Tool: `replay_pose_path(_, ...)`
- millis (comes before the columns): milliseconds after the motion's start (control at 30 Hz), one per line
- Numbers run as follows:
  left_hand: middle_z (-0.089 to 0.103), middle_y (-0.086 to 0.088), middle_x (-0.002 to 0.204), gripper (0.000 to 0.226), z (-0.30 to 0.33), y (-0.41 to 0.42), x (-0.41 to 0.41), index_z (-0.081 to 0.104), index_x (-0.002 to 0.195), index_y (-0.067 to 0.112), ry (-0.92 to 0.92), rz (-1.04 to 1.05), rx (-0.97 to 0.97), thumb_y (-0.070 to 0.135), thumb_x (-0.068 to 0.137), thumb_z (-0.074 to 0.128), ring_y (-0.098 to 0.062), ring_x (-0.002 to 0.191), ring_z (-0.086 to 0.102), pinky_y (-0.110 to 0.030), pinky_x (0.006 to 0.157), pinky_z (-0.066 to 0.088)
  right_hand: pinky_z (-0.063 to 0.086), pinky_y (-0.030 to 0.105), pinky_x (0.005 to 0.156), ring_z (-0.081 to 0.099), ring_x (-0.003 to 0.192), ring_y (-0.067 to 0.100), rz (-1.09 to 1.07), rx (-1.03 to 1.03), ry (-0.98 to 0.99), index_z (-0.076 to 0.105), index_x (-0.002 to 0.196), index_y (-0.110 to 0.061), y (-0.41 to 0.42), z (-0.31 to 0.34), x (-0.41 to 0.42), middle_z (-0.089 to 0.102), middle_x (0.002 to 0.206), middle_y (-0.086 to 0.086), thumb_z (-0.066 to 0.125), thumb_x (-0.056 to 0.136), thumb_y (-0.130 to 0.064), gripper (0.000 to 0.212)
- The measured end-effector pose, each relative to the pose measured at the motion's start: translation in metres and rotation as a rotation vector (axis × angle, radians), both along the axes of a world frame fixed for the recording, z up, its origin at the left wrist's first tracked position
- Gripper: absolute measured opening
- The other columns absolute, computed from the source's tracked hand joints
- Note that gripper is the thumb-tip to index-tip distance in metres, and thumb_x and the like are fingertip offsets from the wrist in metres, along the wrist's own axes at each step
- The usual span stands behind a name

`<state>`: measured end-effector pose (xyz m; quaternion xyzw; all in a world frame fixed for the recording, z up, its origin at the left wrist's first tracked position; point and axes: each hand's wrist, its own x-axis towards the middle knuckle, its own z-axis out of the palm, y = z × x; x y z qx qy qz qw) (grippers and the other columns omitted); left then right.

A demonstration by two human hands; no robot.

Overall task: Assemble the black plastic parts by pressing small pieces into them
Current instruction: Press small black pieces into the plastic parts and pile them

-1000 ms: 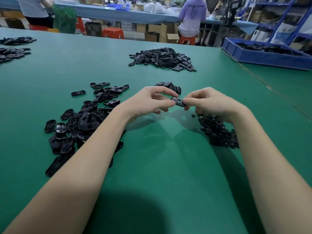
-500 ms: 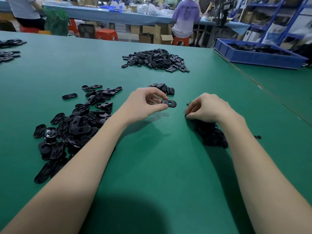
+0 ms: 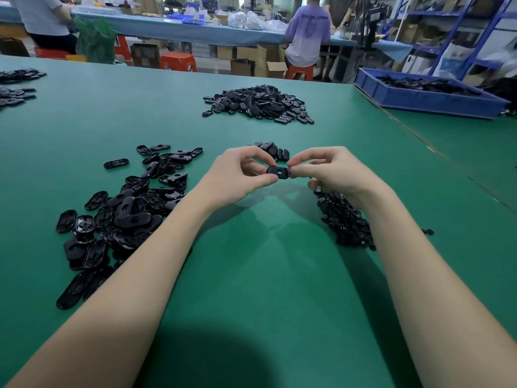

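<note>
Green desk (image 3: pixel 265 275), workshop behind. Left hand (image 3: pixel 240 175) pinches oval black part (image 3: pixel 277 172) above desk; right hand (image 3: pixel 330 172) fingertips at its end, small piece presumably pinched, unseen. Insertion step; next: align, press home.

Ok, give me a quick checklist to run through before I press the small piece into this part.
1. Part held firmly: ok, the left hand pinches its left end between thumb and fingers.
2. Part clear of the table: ok, it is held in the air.
3. Slot facing up: ok, a small opening shows on the top face.
4. Right hand at the part: ok, its fingertips meet the right end.
5. Small piece in the right grip: cannot tell, the fingers hide it.
6. More small pieces at hand: ok, their pile lies under the right wrist.
</note>
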<state>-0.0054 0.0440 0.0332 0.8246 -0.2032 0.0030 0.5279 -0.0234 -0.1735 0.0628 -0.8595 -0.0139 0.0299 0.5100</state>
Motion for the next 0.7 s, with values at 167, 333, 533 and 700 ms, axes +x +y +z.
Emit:
replay_pose_path(167,0.078,0.01,0.085,0.019,0.001,0.001,0.0,0.071,0.099,0.029,-0.011,0.0,-0.009,0.027,0.083,0.082,-0.005,0.077,0.068,-0.021,0.07,0.045,0.034,0.017,0.047,0.061,0.054,0.009,0.017,0.055,0.049,0.073,0.091,-0.023,0.006,0.001,-0.001,0.08,0.091,-0.002,0.078,0.087,-0.022,0.007)
replay_pose_path(333,0.078,0.009,0.086,0.021,0.001,0.001,0.0,0.07,0.1,0.03,-0.009,-0.003,-0.007,0.03,0.082,0.082,-0.01,0.085,0.071,-0.023,0.072,0.046,0.034,0.02,0.048,0.059,0.053,0.007,-0.012,0.04,0.07,0.073,0.086,-0.026,0.012,-0.002,0.001,0.079,0.096,0.001,0.077,0.088,-0.023,0.005)
replay_pose_path(533,0.078,0.008,0.086,0.02,0.0,0.002,0.001,0.071,0.098,0.031,-0.009,0.012,-0.021,0.03,0.082,0.083,-0.01,0.083,0.071,-0.024,0.071,0.045,0.032,0.021,0.046,0.056,0.046,0.01,-0.027,0.022,0.059,0.071,0.089,-0.021,0.013,-0.003,0.002,0.08,0.092,-0.002,0.074,0.09,-0.019,0.004)
replay_pose_path(700,0.077,0.009,0.084,0.019,-0.001,0.002,0.002,0.07,0.097,0.032,-0.017,0.006,-0.013,0.031,0.082,0.082,-0.007,0.078,0.068,-0.024,0.071,0.046,0.033,0.021,0.047,0.058,0.047,0.011,-0.017,0.008,0.047,0.074,0.093,-0.018,0.013,-0.002,0.0,0.08,0.089,-0.003,0.075,0.09,-0.02,0.004)
